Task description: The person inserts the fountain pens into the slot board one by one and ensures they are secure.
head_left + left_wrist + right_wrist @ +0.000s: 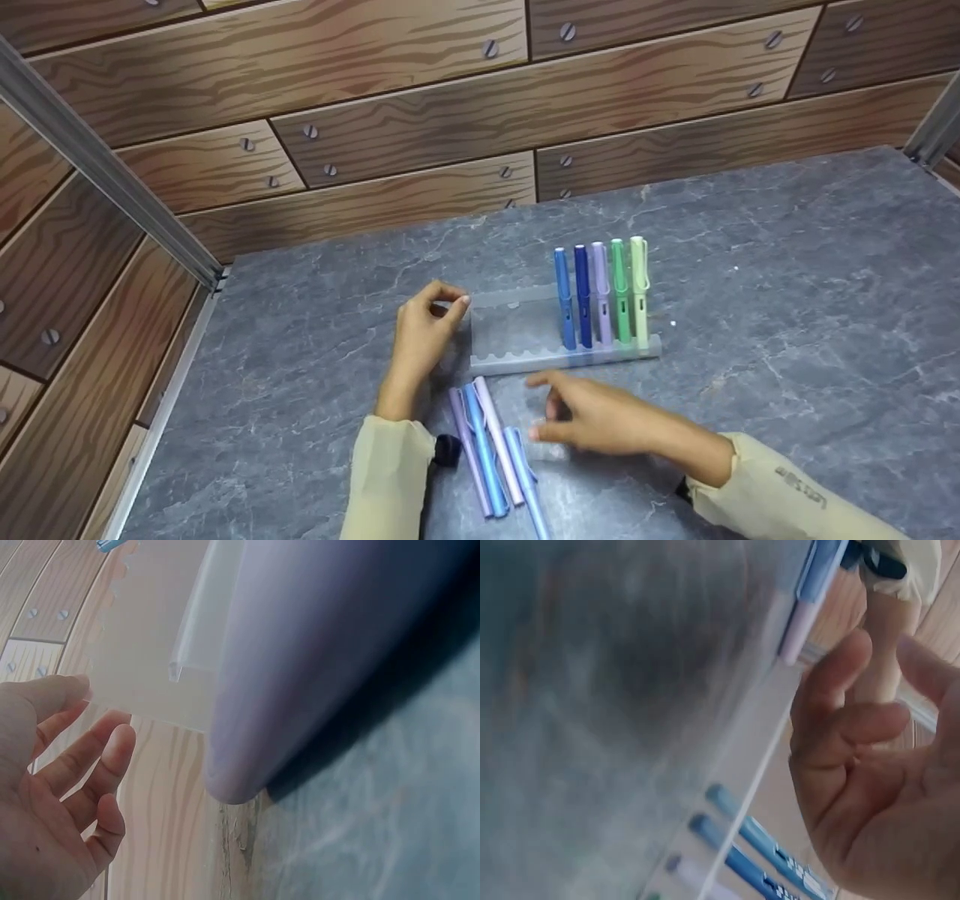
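A clear plastic pen rack point(517, 365) with a notched front rail lies on the table. My left hand point(424, 330) pinches its left upper corner between thumb and forefinger, as the left wrist view of the rack point(150, 630) also shows. Several pens stand in its right half: blue point(565, 300), dark blue point(583, 296), lilac point(601, 292), green point(620, 291) and pale green point(639, 289). My right hand point(600, 412) hovers before the rack with fingers loosely bent and apart, holding nothing. Nearest it lies a light blue pen point(525, 472).
Left of that pen, purple point(470, 454), blue point(486, 450) and pink point(498, 439) pens lie side by side near my left sleeve. The grey marbled table point(787, 300) meets wood-patterned walls point(420, 112) at the back and left.
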Motion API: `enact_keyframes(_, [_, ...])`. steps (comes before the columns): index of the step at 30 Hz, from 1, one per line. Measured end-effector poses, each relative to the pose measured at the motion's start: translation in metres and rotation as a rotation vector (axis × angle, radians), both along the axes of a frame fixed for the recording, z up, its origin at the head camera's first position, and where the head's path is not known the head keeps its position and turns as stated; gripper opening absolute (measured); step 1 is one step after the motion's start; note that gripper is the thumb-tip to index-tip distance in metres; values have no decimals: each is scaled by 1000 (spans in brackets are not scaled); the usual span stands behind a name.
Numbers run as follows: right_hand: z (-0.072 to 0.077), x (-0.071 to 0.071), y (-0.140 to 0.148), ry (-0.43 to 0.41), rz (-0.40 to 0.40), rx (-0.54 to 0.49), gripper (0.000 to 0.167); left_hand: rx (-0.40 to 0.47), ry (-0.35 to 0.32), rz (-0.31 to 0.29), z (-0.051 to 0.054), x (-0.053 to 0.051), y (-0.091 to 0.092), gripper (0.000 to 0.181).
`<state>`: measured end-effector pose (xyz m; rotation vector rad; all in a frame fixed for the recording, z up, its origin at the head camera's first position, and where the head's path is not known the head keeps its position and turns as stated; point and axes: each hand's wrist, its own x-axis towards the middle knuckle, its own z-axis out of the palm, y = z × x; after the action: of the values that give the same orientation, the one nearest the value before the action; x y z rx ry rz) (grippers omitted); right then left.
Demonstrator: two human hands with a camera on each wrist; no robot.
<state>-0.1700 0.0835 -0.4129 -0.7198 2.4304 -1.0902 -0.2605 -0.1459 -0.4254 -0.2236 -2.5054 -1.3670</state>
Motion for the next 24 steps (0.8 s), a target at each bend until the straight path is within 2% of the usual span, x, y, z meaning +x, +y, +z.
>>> enact_keyframes(3, [-3,5,-2,-59,43,-10,66,2,-1,4,0,0,0,10])
enact_keyframes(7, [-6,10,-6,-80,63,2,65,7,-4,5,0,0,1,10])
enact_keyframes(16, [-8,13,-11,-12,55,91,65,7,-9,4,0,0,1,9])
enact_keyframes(24, [-9,15,-14,46,69,118,60,2,-18,7,1,0,1,9])
